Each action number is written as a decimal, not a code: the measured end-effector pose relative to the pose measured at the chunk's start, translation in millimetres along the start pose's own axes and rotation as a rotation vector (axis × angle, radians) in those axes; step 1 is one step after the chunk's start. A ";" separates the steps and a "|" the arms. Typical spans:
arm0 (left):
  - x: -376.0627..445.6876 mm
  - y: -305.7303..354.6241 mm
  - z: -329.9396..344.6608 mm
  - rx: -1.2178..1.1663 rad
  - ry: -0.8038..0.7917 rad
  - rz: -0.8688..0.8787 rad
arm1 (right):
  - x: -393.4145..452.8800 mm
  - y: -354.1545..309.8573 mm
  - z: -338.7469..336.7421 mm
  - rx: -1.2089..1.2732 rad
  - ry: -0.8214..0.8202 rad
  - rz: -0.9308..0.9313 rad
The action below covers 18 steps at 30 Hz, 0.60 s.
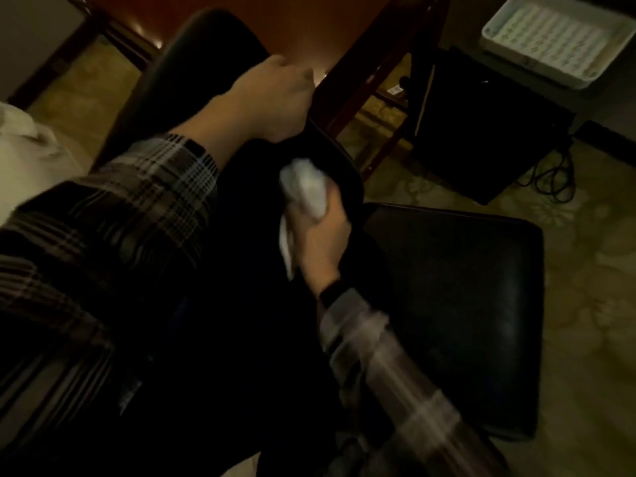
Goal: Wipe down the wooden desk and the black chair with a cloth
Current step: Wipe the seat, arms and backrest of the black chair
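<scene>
The black chair (454,297) fills the middle of the view, its padded seat at the right and its backrest under my arms. My left hand (275,98) grips the top edge of the backrest. My right hand (325,242) holds a bunched white cloth (308,187) and presses it against the inner face of the backrest, just above the seat. The wooden desk (316,32) stands beyond the chair at the top, reddish-brown, with its legs reaching down to the floor. Both sleeves are plaid and the right one is blurred.
A black box-like unit (481,132) stands on the patterned carpet right of the desk, with cables (550,177) trailing beside it. A white tray (554,39) sits at the top right. Pale bedding (31,156) shows at the left edge.
</scene>
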<state>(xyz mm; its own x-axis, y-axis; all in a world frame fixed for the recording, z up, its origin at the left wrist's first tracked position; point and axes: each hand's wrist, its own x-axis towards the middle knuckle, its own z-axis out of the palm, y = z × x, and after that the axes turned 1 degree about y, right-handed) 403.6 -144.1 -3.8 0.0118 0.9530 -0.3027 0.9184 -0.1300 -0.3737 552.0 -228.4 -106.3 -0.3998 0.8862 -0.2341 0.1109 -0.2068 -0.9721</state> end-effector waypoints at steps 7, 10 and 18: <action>3.8 4.0 -5.7 -0.043 0.018 -0.035 | 42.7 -19.6 -10.6 -0.050 0.096 0.062; -2.7 5.0 -3.0 -0.042 -0.004 -0.079 | -57.6 -3.7 -2.1 -0.070 -0.088 -0.070; -2.1 16.8 5.1 0.051 0.010 -0.145 | 55.1 9.3 -23.2 0.001 0.096 0.228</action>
<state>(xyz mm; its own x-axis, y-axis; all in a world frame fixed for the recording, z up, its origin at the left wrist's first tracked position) 417.0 -149.7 -13.9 -0.1149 0.9655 -0.2336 0.8896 -0.0046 -0.4566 552.1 -171.9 -128.0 -0.2764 0.8520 -0.4446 0.1875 -0.4059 -0.8945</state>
